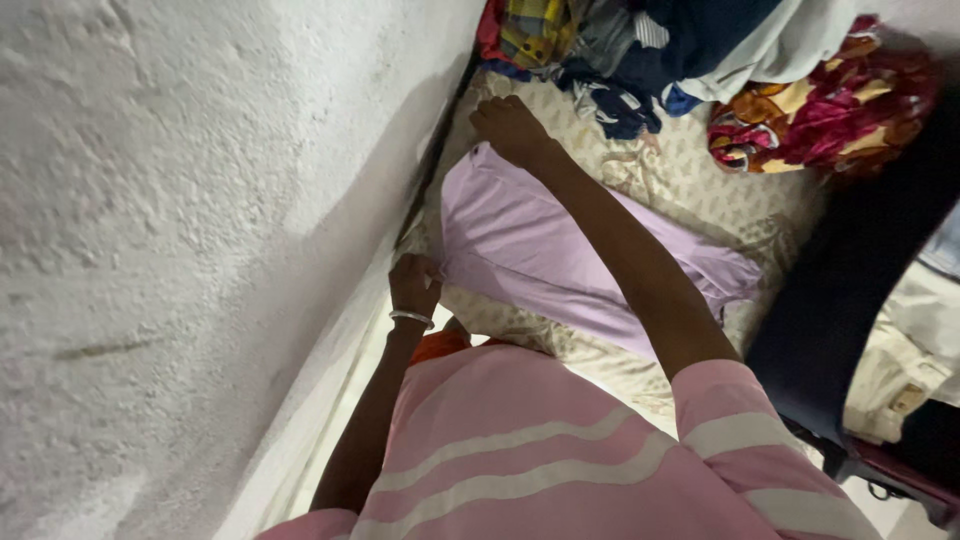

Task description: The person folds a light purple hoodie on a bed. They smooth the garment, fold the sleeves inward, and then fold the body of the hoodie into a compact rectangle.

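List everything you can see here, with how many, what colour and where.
lilac garment: one, pale purple, spread flat on the bed
bedsheet: one, cream with a faint pattern, under the garment
pile of clothes: one heap, mixed blues, red and yellow, at the far end of the bed
wall: one, rough white, beside the bed
bangle: one, silver, on the left wrist
left hand: grips the garment's near corner
right hand: grips its far corner
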